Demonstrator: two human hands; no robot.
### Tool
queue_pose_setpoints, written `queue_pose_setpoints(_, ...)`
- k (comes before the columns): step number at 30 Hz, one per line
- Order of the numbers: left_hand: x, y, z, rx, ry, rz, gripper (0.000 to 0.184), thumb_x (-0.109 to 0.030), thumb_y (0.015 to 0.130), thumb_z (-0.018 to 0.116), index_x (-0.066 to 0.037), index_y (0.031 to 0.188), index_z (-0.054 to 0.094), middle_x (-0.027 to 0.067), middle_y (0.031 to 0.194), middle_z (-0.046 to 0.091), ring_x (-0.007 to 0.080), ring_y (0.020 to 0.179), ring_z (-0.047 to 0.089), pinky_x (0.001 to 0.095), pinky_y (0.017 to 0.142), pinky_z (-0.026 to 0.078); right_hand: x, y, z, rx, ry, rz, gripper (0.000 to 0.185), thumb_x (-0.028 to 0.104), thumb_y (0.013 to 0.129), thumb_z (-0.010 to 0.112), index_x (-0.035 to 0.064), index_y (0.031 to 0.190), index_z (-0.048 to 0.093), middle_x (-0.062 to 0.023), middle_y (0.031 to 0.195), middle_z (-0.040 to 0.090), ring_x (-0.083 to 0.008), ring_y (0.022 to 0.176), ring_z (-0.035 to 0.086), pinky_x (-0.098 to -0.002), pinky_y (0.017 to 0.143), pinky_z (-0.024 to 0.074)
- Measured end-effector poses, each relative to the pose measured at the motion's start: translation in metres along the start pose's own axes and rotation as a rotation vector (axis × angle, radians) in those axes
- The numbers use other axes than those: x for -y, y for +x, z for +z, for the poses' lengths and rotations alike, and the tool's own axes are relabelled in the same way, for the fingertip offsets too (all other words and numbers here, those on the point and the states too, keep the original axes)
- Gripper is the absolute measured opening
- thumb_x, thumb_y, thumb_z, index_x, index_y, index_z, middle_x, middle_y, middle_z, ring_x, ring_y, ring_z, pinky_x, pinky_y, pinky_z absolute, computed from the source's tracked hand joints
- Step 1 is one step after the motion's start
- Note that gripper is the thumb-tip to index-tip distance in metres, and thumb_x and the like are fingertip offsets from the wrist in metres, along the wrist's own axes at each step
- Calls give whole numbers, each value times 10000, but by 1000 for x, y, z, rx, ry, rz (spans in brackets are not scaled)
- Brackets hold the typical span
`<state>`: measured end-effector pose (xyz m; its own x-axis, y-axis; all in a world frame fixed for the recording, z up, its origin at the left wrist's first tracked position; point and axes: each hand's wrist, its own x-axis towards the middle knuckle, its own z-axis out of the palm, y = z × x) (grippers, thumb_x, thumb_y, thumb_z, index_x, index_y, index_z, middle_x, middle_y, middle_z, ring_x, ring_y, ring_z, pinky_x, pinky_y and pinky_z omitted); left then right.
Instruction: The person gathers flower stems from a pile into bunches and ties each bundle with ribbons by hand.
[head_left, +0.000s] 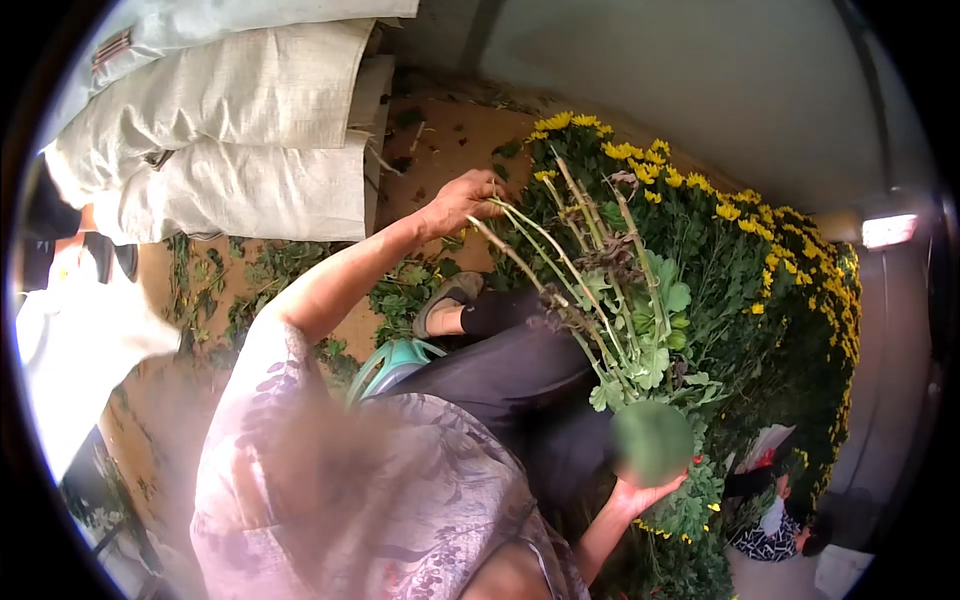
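Observation:
Chrysanthemum stems with bare cut ends and wilted lower leaves slant across my lap. Their leafy part lies toward the lower right. My left hand reaches out to the bare ends, its fingers closed on a thin stem. From below, my right hand holds the bunch near its other end. A round green blur covers part of that hand and the stems there, so its grip is only partly visible.
A long heap of yellow chrysanthemums runs along the wall. Pale woven sacks are at upper left. Loose leaves litter the brown floor. A teal plastic item is beside my leg. Another person is at lower right.

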<state>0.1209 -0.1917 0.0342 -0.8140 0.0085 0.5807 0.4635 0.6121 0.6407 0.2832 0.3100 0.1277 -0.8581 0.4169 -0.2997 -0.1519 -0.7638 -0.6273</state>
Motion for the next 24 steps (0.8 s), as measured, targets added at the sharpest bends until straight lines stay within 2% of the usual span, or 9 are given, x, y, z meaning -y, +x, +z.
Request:
queue_pose_setpoints(2,-17,1,3,177,-748,-612,211,-217,894,584,-20,824,613,65,596,551,235,615,586,370,607,466,1,-3,4,-42,0,-50,511,458,803,706,228,1238,571,-31,1397,476,-301,1267,447,-540,999,427)
queue_pose_setpoints(6,-41,9,38,-314,-1543,-1193,262,-182,929,494,-81,688,501,-1,516,371,145,419,367,321,413,305,-17,-12,28,-175,-47,-142,548,476,802,700,190,1249,563,-44,1382,487,-299,1258,453,-527,1018,411)
queue_pose_setpoints(7,-52,16,44,-414,-1518,-1193,249,-186,935,458,-101,700,460,1,503,357,120,419,318,308,403,256,-17,-5,19,-149,-60,-128,565,485,820,669,165,1271,548,-56,1373,492,-304,1262,447,-541,1035,383)
queue_pose_setpoints(9,-75,18,43,-96,-994,-1201,207,-219,948,452,-127,770,505,-9,524,364,111,401,297,294,381,234,-13,-9,42,-13,-172,-40,579,449,827,630,144,1304,506,-93,1353,498,-314,1273,433,-554,1056,354)
queue_pose_setpoints(10,-47,-14,78,-20,-485,-753,183,-260,949,473,-127,868,568,-12,570,395,102,411,306,269,389,246,-8,-11,53,32,-221,-93,584,436,829,608,132,1313,487,-99,1361,485,-313,1266,437,-545,1049,363)
queue_pose_setpoints(12,-68,-13,41,319,-1044,-1321,211,-298,931,515,-105,964,595,2,656,484,100,540,449,276,499,394,1,-13,69,110,-137,-161,597,436,821,655,100,1292,507,-83,1293,548,-289,1209,493,-497,1040,379)
queue_pose_setpoints(14,-114,41,1,-91,-975,-1156,242,-219,899,552,-32,1038,615,-53,572,344,77,485,369,231,448,318,11,-21,67,94,-170,-286,548,480,825,651,120,1222,541,-82,1243,565,-268,1156,531,-469,1013,409)
queue_pose_setpoints(18,-100,74,31,15,-883,-977,269,-221,903,550,-20,1075,601,-15,668,385,116,571,404,258,519,340,24,-5,47,-51,-71,-145,400,441,874,636,129,1117,579,-62,1049,643,-214,984,627,-420,883,505)
queue_pose_setpoints(24,-92,69,38,117,-775,-879,315,-223,909,546,-2,1131,580,41,811,447,173,700,457,300,626,371,-29,-29,62,158,8,-120,310,253,905,635,120,1178,577,-25,1093,593,-138,996,564,-345,791,511)
